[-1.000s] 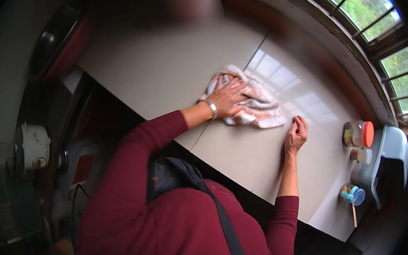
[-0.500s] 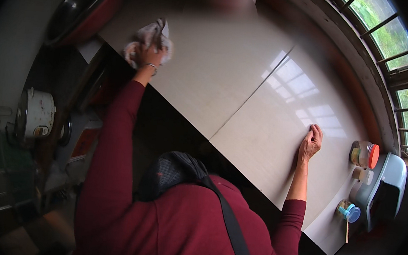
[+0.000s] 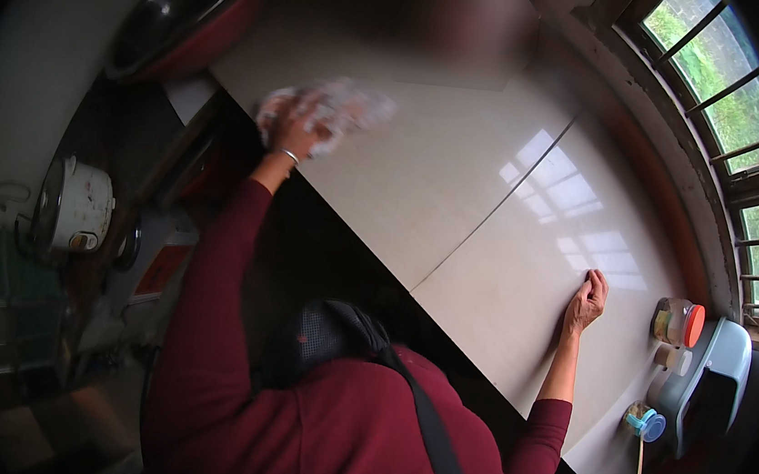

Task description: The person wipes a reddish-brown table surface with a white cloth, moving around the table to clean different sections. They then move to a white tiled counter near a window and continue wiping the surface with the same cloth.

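My left hand [image 3: 294,126] presses a crumpled white and brownish cloth [image 3: 348,111] against the pale tiled countertop [image 3: 392,202], near its front left edge. The cloth is smeared by motion and spreads out to the right of the fingers. On the right part of the countertop rests my right hand [image 3: 586,304], fingers curled and pressed together. A small dark spot shows at its fingertips, too small to name.
A large red basin [image 3: 198,50] stands at the far left, with a white rice cooker [image 3: 81,208] lower down. Along the right side are a red-lidded jar [image 3: 680,323], a small pale container [image 3: 674,359], a blue-lidded jar [image 3: 643,421] and a light blue plastic holder [image 3: 721,370].
The whole view has shifted, so the countertop sits lower and further right. The cloth under my left hand now stretches out to the right. My right hand keeps its curled pose.
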A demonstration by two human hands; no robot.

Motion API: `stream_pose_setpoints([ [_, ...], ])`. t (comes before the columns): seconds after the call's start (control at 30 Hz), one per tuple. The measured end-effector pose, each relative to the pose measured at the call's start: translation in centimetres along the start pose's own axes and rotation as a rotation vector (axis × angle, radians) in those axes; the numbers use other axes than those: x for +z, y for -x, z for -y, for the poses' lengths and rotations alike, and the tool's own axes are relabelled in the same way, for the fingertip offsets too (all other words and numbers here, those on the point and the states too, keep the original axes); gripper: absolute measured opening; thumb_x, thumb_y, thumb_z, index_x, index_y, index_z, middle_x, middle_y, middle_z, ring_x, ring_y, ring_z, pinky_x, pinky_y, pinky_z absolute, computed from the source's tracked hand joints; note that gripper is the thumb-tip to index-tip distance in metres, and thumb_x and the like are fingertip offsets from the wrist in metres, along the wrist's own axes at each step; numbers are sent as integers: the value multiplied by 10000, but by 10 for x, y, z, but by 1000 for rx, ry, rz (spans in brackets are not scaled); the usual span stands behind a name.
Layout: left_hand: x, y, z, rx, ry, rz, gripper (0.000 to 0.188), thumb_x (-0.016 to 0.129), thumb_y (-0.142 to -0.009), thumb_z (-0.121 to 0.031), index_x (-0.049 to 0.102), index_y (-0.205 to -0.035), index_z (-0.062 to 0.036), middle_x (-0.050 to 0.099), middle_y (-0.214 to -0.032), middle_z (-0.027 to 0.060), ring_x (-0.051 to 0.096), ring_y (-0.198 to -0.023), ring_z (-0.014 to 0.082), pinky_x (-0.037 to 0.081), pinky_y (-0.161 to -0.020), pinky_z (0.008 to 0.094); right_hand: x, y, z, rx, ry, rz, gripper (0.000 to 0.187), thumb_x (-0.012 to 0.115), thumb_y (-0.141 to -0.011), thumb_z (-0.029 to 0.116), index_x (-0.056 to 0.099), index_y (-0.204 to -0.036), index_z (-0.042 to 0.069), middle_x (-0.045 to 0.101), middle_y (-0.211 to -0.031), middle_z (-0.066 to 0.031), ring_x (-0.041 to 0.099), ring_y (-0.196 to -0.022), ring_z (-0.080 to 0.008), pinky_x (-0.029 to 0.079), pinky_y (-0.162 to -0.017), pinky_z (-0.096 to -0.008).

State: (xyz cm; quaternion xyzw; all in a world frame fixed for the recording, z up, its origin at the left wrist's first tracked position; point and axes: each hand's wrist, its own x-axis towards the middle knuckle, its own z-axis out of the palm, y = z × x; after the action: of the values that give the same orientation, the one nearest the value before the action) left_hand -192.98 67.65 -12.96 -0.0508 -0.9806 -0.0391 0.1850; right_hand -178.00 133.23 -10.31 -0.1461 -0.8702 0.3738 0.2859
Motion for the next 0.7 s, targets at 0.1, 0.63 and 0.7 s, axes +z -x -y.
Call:
stream_pose_setpoints([
  [0.1,8,-24,15,-534,-47,123,599,537,-787,-535,481,-1329,-288,282,-1460,163,223,-1318,425,176,-1071,585,-3,1,-4,-1,21,-14,226,487,-870,-3,669,-1003,2,604,-1141,-106,602,-949,-176,486,-777,-256],
  [0.63,-79,118,-251,572,409,244,398,603,-784,-384,653,-1161,-267,269,-1499,135,218,-1380,387,58,-1010,717,0,0,-14,-28,2,-24,178,534,-880,46,676,-976,-1,609,-1125,-135,599,-975,-232,476,-836,-293],
  [0.7,-62,102,-223,552,401,171,446,614,-776,-390,628,-1199,-249,314,-1471,133,229,-1375,373,108,-1001,720,-6,1,-9,-40,-38,5,184,532,-881,63,679,-975,6,611,-1129,-136,598,-977,-236,474,-819,-284],
])
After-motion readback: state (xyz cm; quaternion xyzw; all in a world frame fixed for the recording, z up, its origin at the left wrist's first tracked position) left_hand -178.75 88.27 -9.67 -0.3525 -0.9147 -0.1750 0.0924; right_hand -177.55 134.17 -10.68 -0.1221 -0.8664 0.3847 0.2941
